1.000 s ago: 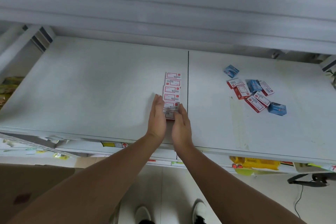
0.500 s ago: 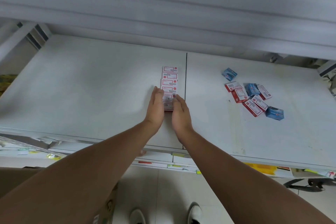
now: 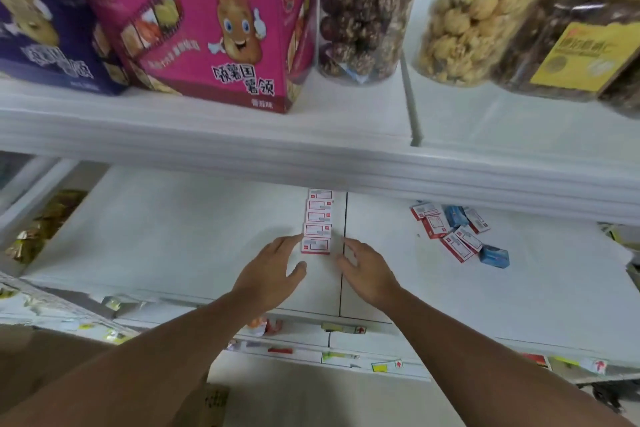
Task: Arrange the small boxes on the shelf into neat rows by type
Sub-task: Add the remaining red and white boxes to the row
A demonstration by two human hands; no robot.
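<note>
A straight row of several red-and-white small boxes (image 3: pixel 318 222) runs front to back on the white shelf (image 3: pixel 180 246), just left of the shelf seam. My left hand (image 3: pixel 273 265) lies open at the row's near left corner, fingertips touching the nearest box. Just right of the seam, my right hand (image 3: pixel 367 269) is open and a little apart from the row. Further right lies a loose pile of red-and-white boxes (image 3: pixel 450 230) mixed with blue boxes (image 3: pixel 493 255).
The upper shelf edge (image 3: pixel 346 156) overhangs the far end of the row. On it stand a pink snack carton (image 3: pixel 221 31), a purple carton (image 3: pixel 38 21) and clear jars of snacks (image 3: pixel 360 7). Gold-wrapped items (image 3: pixel 41 225) lie at far left. Price labels line the front edge.
Both hands have spread apart and drawn back from the near end of the row, leaving it bare. The view has tilted up, showing the upper shelf.
</note>
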